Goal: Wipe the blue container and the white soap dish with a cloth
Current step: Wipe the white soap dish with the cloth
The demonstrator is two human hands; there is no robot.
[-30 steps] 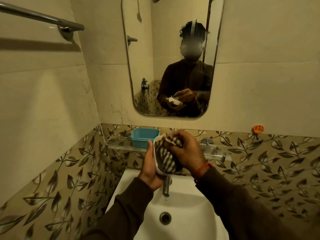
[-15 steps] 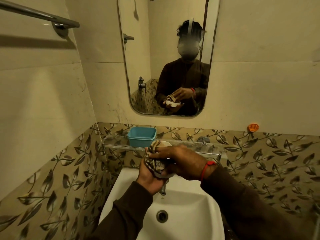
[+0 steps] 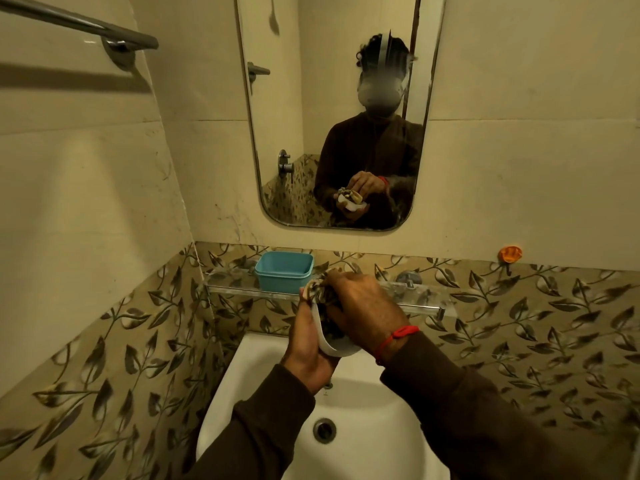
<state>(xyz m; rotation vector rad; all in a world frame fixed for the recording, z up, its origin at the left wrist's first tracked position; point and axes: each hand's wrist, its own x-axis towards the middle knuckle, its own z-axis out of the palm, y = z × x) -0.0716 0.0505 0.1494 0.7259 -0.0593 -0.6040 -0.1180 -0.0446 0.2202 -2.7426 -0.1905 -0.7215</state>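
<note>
Left hand (image 3: pixel 306 344) grips the white soap dish (image 3: pixel 329 344) from behind; right hand (image 3: pixel 360 306) presses the bunched cloth (image 3: pixel 320 289) into it, blue container (image 3: pixel 284 275) just beyond.

left hand (image 3: pixel 306 344): curled, gripping from beneath | right hand (image 3: pixel 360 306): fingers bunched, pressing down; both forearms raised

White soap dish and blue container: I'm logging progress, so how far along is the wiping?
In hand: the left hand holds the white plastic soap dish over the basin while the right hand presses the striped cloth into it. The blue plastic container sits on the glass shelf; whether it's wiped can't be told.
</note>
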